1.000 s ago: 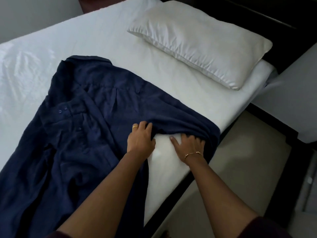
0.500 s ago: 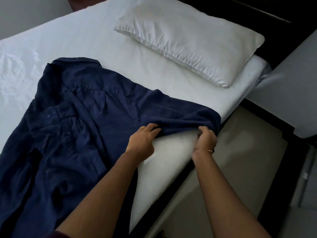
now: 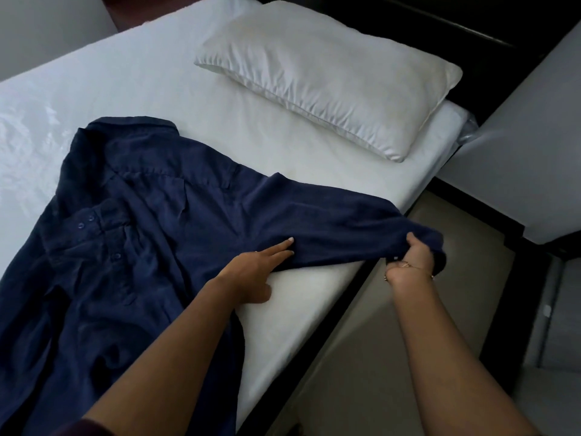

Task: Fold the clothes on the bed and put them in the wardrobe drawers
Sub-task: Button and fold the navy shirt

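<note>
My right hand [image 3: 412, 259] has its fingers curled tight round the cuff end of the sleeve [image 3: 345, 228], holding it out just past the edge of the bed [image 3: 283, 316], while my left hand [image 3: 251, 272] lies flat with straight fingers pressing on the sleeve near where it meets the body. The navy shirt [image 3: 135, 221] is spread out on the white sheet, collar pointing away from me, buttons showing. A white pillow [image 3: 330, 77] sits beyond the sleeve, well apart, with bare floor [image 3: 393, 357] below my right arm.
</note>
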Available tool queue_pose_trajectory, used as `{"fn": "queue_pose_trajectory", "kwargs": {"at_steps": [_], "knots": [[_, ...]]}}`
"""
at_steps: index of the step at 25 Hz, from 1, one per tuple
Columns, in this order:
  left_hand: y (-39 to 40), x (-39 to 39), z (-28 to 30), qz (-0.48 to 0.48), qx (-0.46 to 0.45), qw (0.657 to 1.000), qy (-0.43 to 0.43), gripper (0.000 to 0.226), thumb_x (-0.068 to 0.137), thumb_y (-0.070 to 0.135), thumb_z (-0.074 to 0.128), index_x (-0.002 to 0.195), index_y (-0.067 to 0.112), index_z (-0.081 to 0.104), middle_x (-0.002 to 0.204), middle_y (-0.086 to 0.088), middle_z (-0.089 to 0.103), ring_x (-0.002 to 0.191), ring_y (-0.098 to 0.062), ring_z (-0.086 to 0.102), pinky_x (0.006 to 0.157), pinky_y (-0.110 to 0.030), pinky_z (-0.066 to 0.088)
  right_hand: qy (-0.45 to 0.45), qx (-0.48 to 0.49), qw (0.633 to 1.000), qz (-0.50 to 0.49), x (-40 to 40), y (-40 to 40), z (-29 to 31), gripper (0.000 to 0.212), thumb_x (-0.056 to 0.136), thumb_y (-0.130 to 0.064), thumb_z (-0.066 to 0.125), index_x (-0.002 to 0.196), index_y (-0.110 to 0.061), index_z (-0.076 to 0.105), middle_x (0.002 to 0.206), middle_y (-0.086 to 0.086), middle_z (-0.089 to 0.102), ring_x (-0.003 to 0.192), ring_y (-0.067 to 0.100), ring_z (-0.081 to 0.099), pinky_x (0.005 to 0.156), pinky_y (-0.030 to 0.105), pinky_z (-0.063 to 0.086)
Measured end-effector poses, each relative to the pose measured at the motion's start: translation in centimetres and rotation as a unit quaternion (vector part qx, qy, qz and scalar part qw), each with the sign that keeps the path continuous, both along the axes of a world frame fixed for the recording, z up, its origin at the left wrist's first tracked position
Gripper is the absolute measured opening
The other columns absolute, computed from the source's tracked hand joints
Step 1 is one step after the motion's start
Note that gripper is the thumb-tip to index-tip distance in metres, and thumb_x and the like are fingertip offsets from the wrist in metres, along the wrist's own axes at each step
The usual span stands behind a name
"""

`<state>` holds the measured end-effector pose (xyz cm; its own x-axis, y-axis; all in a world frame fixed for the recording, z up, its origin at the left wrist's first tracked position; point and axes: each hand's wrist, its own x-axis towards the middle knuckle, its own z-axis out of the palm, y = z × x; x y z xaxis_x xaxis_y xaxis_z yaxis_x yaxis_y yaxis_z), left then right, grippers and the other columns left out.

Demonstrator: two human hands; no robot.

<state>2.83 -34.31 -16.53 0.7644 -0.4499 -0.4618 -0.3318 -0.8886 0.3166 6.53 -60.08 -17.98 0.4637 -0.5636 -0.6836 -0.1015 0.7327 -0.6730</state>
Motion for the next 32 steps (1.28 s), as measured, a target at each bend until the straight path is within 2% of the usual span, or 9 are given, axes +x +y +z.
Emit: {"fn": "queue_pose_trajectory", "kwargs": {"at_steps": [3, 6, 11, 13, 17, 23, 26, 30, 32], "knots": [[-0.5, 0.1, 0.2, 0.220, -0.223, 0.949, 0.025, 0.049, 0.088, 0.011, 0.055, 0.136, 0.020, 0.048, 0.135, 0.003, 0.053, 0.100, -0.014, 0.061, 0.084, -0.019, 0.044, -0.105, -0.134, 0.983, 0.072, 2.0, 2.8, 2.4, 0.016, 0.093, -0.007, 0.049, 0.106, -0.007, 0.057, 0.098, 0.000, 0.062, 0.081, 0.006, 0.060, 0.069, 0.015, 0.047], [-0.6, 0.8, 1.7, 0.486, -0.481, 0.727, 0.064, 0.026, 0.094, 0.016, 0.050, 0.116, 0.006, 0.059, 0.096, -0.010, 0.068, 0.053, -0.009, 0.060, 0.049, -0.018, 0.046, -0.113, -0.353, 0.879, 0.299, 2.5, 10.1, 5.8, 0.018, 0.094, -0.010, 0.048, 0.099, 0.001, 0.061, 0.093, 0.005, 0.067, 0.083, 0.016, 0.056, 0.071, 0.018, 0.040], [7.3, 0.0, 3.7, 0.644, -0.682, 0.341, 0.058, 0.068, 0.090, 0.066, 0.032, 0.130, 0.014, 0.050, 0.118, -0.008, 0.062, 0.104, -0.024, 0.059, 0.091, -0.034, 0.048, -0.108, -0.563, 0.375, 0.729, -2.8, 23.7, 4.6, 0.040, 0.098, -0.024, 0.042, 0.133, -0.006, 0.045, 0.141, 0.018, 0.042, 0.127, 0.035, 0.040, 0.101, 0.043, 0.035], [10.9, -1.8, 3.1, 0.688, -0.632, 0.355, 0.035, 0.071, 0.083, 0.067, 0.047, 0.128, 0.012, 0.052, 0.118, -0.004, 0.061, 0.106, -0.021, 0.057, 0.099, -0.035, 0.044, -0.090, -0.591, 0.255, 0.760, -5.3, 26.0, 2.7, 0.053, 0.096, -0.028, 0.046, 0.145, -0.020, 0.029, 0.153, 0.010, 0.024, 0.139, 0.032, 0.023, 0.109, 0.050, 0.025], [15.2, -4.0, 2.2, 0.757, -0.482, 0.442, -0.002, 0.005, 0.088, 0.006, 0.061, 0.089, 0.009, 0.057, 0.100, -0.011, 0.064, 0.078, -0.016, 0.058, 0.063, -0.023, 0.053, -0.114, -0.742, 0.310, 0.583, -8.5, 26.9, 0.4, 0.051, 0.050, -0.010, 0.077, 0.099, -0.014, 0.068, 0.096, 0.014, 0.063, 0.077, 0.031, 0.060, 0.058, 0.033, 0.050], [19.1, -5.0, 4.4, 0.673, -0.735, 0.064, 0.047, 0.031, 0.076, 0.002, 0.039, 0.096, 0.006, 0.063, 0.104, -0.012, 0.065, 0.098, -0.027, 0.061, 0.098, -0.033, 0.046, -0.155, -0.742, 0.272, 0.593, -11.0, 27.6, -1.6, 0.040, 0.050, 0.004, 0.064, 0.089, -0.006, 0.063, 0.075, 0.012, 0.060, 0.055, 0.026, 0.056, 0.045, 0.026, 0.047], [21.5, -6.1, 5.1, 0.703, -0.695, 0.142, 0.054, 0.038, 0.079, 0.042, 0.061, 0.100, 0.011, 0.064, 0.100, -0.010, 0.069, 0.092, -0.025, 0.065, 0.089, -0.036, 0.051, -0.087, -0.707, 0.280, 0.643, -11.4, 29.3, -1.3, 0.027, 0.056, -0.018, 0.066, 0.080, -0.008, 0.071, 0.073, 0.013, 0.066, 0.057, 0.029, 0.063, 0.051, 0.026, 0.050], [24.4, -7.9, 4.6, 0.727, -0.349, 0.590, 0.041, 0.043, 0.070, 0.026, 0.081, 0.097, -0.001, 0.063, 0.093, -0.014, 0.067, 0.085, -0.030, 0.066, 0.076, -0.039, 0.055, 0.056, -0.708, 0.303, 0.635, -10.6, 30.6, -0.1, 0.041, 0.089, -0.030, 0.050, 0.125, -0.012, 0.058, 0.128, 0.016, 0.057, 0.116, 0.038, 0.054, 0.096, 0.052, 0.040], [25.8, -9.1, 4.5, 0.694, -0.199, 0.691, -0.047, 0.025, 0.082, 0.015, 0.067, 0.097, -0.004, 0.062, 0.095, -0.017, 0.064, 0.092, -0.035, 0.063, 0.077, -0.036, 0.051, 0.151, -0.693, 0.284, 0.645, -10.0, 29.8, 0.1, 0.053, 0.097, -0.038, 0.036, 0.147, -0.022, 0.028, 0.152, 0.008, 0.027, 0.139, 0.035, 0.022, 0.110, 0.058, 0.013]]}}
